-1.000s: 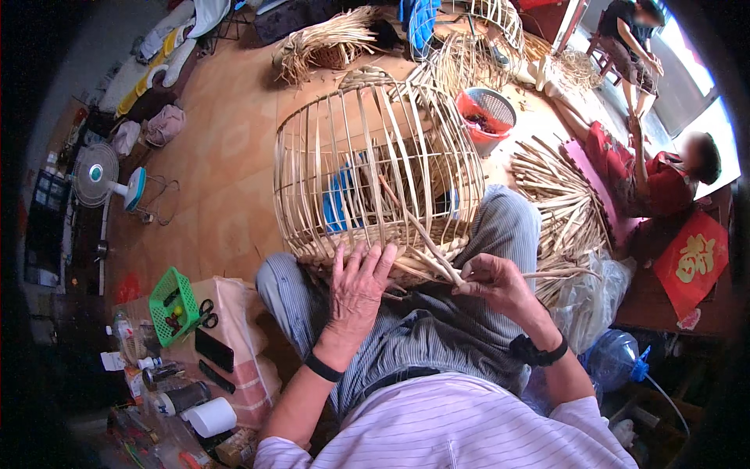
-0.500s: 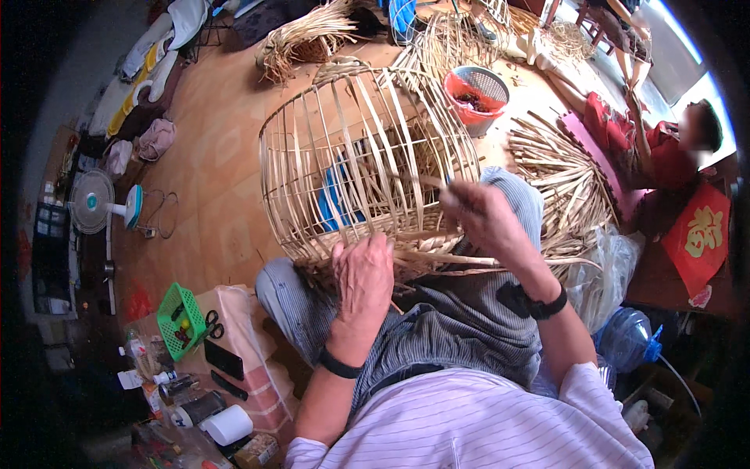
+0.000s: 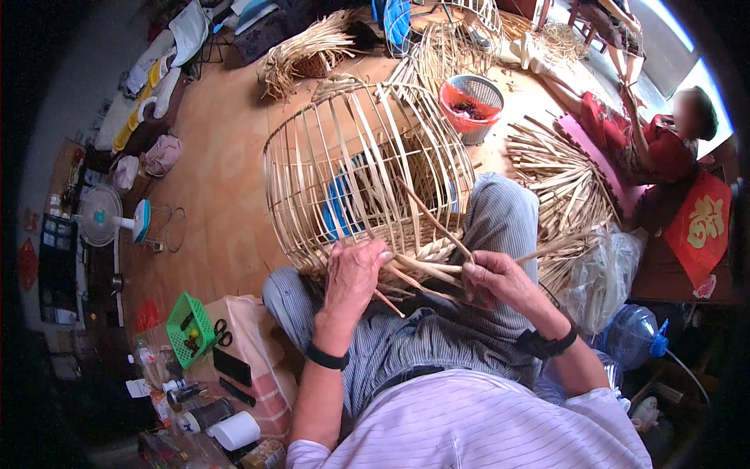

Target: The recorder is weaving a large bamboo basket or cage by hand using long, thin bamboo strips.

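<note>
An open basket frame (image 3: 306, 184) of thin ribs rests on its side against my lap, with braided straw along its near edge. My left hand (image 3: 353, 273) is closed on the straw strands (image 3: 422, 268) at that edge, thumb pressing from the right. My right hand (image 3: 504, 283) pinches a long straw strand (image 3: 433, 218), whose far end slants up to the left across the ribs. Other loose ends stick out between the two hands, over my striped trousers. Through the ribs a blue thing (image 3: 336, 205) shows, partly hidden.
Beyond the basket stands a grey bin (image 3: 478, 102) with a red liner. Straw stalks (image 3: 566, 176) lie fanned out at the right, near a seated person in red (image 3: 664, 148). A green plastic basket (image 3: 187, 332), scissors (image 3: 223, 334) and a phone (image 3: 233, 366) are at lower left.
My right hand has come down and nearer to me, off the basket's right side, and now holds a strand up at a slant. My left hand stays at the near edge.
</note>
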`<state>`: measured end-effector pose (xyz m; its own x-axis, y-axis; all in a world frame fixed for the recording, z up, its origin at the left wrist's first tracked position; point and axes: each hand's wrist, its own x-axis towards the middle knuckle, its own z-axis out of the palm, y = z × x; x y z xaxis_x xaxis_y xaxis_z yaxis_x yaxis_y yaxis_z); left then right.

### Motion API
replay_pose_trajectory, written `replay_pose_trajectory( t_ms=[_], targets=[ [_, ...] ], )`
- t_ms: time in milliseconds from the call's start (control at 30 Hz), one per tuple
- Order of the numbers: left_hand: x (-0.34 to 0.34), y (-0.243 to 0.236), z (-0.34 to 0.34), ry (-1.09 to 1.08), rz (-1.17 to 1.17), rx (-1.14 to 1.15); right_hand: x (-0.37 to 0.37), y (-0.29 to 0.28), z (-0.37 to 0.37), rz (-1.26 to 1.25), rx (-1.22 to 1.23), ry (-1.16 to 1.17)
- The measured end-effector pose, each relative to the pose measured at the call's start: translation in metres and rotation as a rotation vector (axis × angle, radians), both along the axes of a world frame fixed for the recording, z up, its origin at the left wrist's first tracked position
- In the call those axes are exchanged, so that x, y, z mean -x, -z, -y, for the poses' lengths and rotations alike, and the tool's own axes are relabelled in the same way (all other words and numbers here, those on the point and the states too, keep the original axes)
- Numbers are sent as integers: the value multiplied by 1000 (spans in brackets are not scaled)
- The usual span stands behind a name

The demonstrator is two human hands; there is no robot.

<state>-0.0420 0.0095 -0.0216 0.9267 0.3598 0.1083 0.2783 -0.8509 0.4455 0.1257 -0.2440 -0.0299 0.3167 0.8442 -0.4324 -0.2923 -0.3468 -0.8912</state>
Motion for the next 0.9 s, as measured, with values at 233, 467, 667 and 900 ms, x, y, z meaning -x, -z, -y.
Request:
replay_pose_trajectory(
  t_ms=[233, 467, 667, 900],
  targets=[
    [11, -27, -21, 199, -145, 180, -20, -21, -14, 31, 152, -152],
    [22, -18, -19, 240, -77, 149, -51, 16, 17, -180, -287, 206],
    [27, -32, -24, 154, 119, -67, -39, 20, 23, -307, -269, 538],
    [28, -8, 22, 124, 135, -52, 3, 7, 21, 740, 20, -80]
  ],
)
